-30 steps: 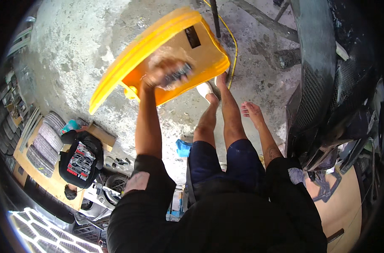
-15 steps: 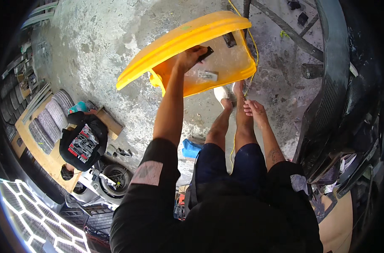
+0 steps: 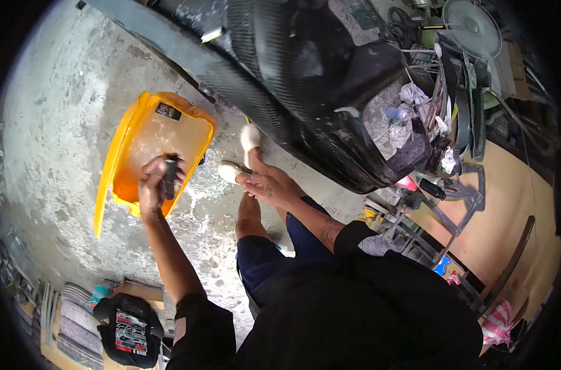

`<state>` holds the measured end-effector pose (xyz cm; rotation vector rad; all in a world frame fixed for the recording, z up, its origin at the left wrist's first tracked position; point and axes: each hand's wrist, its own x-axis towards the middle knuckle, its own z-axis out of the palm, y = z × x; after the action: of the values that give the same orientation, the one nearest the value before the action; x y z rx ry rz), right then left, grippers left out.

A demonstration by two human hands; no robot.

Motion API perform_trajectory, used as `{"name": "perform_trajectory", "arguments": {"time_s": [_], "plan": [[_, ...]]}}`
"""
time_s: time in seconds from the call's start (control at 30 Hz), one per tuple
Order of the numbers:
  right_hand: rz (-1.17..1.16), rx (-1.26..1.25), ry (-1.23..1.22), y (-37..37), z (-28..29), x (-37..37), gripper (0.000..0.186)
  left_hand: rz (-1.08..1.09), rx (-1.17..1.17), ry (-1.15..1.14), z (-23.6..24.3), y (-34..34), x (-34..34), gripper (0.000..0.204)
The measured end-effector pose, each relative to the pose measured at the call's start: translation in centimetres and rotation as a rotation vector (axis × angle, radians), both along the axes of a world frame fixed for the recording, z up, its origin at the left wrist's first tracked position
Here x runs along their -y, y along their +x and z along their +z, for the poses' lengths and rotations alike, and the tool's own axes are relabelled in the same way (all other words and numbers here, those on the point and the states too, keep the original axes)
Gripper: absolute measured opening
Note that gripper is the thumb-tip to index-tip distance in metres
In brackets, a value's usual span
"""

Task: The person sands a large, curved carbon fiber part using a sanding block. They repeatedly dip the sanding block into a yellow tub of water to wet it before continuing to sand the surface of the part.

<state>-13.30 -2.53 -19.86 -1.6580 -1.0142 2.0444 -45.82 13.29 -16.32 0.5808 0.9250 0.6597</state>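
My left hand [image 3: 153, 183] is closed round a small black block [image 3: 169, 179] over the pale, dusty inside of a yellow moulded panel [image 3: 188, 139], which has orange at its lower end and a dark rectangle near the top. My right hand [image 3: 256, 185] hangs to the right of it, above my legs, with loosely bent fingers and nothing visible in them.
A large black carbon-weave body part [image 3: 280, 86] spans the upper right, with cluttered parts and a fan [image 3: 471, 28] beyond. A wooden board [image 3: 520, 203] lies at right. Grey floor [image 3: 52, 135] surrounds the panel. A co-worker [image 3: 126, 327] bends at lower left.
The view has swung, bringing the black body part across the top and the yellow panel to the left. My left hand still grips the block; my right hand has moved nearer my shoes.
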Motion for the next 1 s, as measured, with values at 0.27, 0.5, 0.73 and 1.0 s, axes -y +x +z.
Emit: {"name": "perform_trajectory", "arguments": {"time_s": [0.27, 0.5, 0.73, 1.0], "plan": [[-0.746, -0.427, 0.298, 2.5, 10.2, 0.5, 0.044, -0.504, -0.398, 0.889, 23.8, 28.8, 0.2, 0.023], [-0.002, -0.116, 0.312, 16.0, 18.1, -1.6, 0.023, -0.01, -0.715, 0.888, 25.8, 33.6, -0.7, 0.028], [0.152, 0.16, 1.195, 28.6, 27.5, -15.7, 0.031, 0.391, -1.016, 0.83, 22.6, 35.6, 2.7, 0.029], [0.455, 0.584, 1.253, 24.0, 25.3, -32.6, 0.088, 0.675, -1.25, 0.834, 20.8, 39.9, 3.6, 0.025]]}}
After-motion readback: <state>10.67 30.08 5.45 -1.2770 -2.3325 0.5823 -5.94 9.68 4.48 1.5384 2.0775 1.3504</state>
